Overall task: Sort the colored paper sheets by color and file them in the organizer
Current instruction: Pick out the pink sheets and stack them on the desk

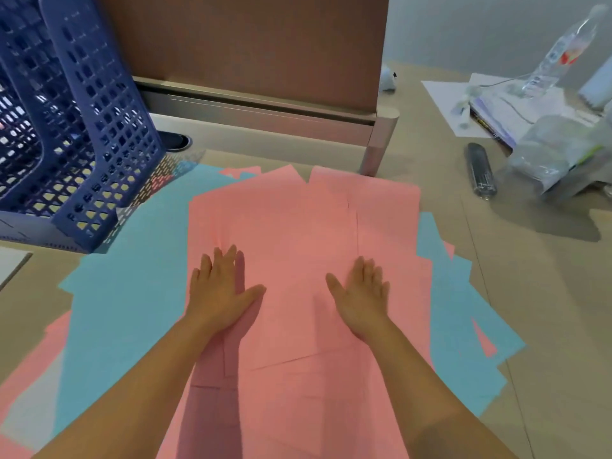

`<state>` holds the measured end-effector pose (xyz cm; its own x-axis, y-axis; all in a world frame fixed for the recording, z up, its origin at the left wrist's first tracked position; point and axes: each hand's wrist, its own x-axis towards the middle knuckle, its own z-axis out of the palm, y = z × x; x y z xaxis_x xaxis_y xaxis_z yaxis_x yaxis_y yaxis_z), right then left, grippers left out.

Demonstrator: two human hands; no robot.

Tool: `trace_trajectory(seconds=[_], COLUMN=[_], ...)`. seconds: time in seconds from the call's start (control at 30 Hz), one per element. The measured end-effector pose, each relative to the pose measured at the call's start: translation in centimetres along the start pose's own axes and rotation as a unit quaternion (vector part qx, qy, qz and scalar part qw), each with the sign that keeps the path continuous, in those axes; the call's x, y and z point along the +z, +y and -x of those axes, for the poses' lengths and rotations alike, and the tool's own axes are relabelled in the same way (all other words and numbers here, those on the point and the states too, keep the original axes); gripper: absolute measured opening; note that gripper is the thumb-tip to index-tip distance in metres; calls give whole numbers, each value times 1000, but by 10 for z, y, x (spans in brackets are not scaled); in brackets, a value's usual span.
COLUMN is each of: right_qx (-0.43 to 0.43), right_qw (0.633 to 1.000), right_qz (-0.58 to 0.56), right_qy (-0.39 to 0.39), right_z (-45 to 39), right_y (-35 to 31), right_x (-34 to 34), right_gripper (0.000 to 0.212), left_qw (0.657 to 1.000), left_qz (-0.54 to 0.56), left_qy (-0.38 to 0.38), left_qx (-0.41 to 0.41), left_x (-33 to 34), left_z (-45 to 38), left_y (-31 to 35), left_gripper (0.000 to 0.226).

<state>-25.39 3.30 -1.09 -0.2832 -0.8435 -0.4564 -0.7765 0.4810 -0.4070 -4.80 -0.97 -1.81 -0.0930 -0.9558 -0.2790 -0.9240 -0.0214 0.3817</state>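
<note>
Several pink paper sheets (298,226) lie in a loose overlapping pile at the middle of the desk. Blue sheets (132,286) spread out beneath them on the left and stick out again on the right. My left hand (222,289) lies flat on the pink pile with straight, spread fingers. My right hand (361,289) rests flat on the same pile a little to the right, fingers also straight. Neither hand holds a sheet. The blue mesh organizer (82,127) stands upright at the back left, its foot over the blue sheets.
A brown partition panel (251,48) with a metal rail and post runs along the back. At the right lie a black cylinder (480,168), a plastic bottle (556,51), white papers, a notebook and a crumpled plastic bag (556,154). Bare desk (546,309) shows at the right.
</note>
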Motion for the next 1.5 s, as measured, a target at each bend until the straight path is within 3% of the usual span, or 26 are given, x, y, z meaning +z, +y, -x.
trace_trajectory(seconds=[0.13,0.23,0.4,0.5,0.57,0.63,0.83,0.87,0.93,1.0,1.1,1.17,1.23,1.33,1.5], right_qx=[-34,-20,-72,-86,-55,-5,86,91,87,66,56,58,44,-7,-59], right_qw=[999,999,994,990,996,990,956,949,931,946,989,992,996,998,998], right_qz=[-13,20,79,96,-2,-125,-280,-301,-351,-317,-119,-57,-14,36,13], right_qy=[32,22,19,60,69,65,6,-3,-37,-25,75,101,73,43,25], right_z=[-2,-1,10,17,19,16,6,6,5,4,0,-4,-5,-7,-9], right_y=[3,8,-1,-9,-12,-13,-34,-36,-38,-41,-36,-26,-19,-22,-31], right_x=[-14,-17,-7,-12,-18,-18,-13,-11,-5,-1,-10,-14,-9,5,10], right_gripper=[71,78,75,62,48,44,62,62,56,47,49,61,71,69,61], left_qw=[997,996,997,991,981,960,898,890,887,901,913,911,911,912,904], left_qz=[42,-2,-23,43,97,168,330,347,362,335,318,328,340,356,388], left_qy=[52,12,4,45,79,81,65,57,47,51,59,58,56,46,26], left_qx=[-38,-85,-75,-115,-151,-207,-284,-291,-285,-271,-250,-242,-227,-200,-177], left_x=[-11,-8,-4,-10,-17,-24,-29,-29,-32,-33,-31,-30,-30,-28,-26], left_z=[-1,2,13,21,26,25,14,14,16,16,15,12,9,2,-4], left_y=[-9,-9,-8,-9,-9,-7,-16,-21,-27,-34,-43,-45,-43,-38,-30], left_gripper=[85,89,88,69,53,58,68,66,41,17,33,22,16,23,33])
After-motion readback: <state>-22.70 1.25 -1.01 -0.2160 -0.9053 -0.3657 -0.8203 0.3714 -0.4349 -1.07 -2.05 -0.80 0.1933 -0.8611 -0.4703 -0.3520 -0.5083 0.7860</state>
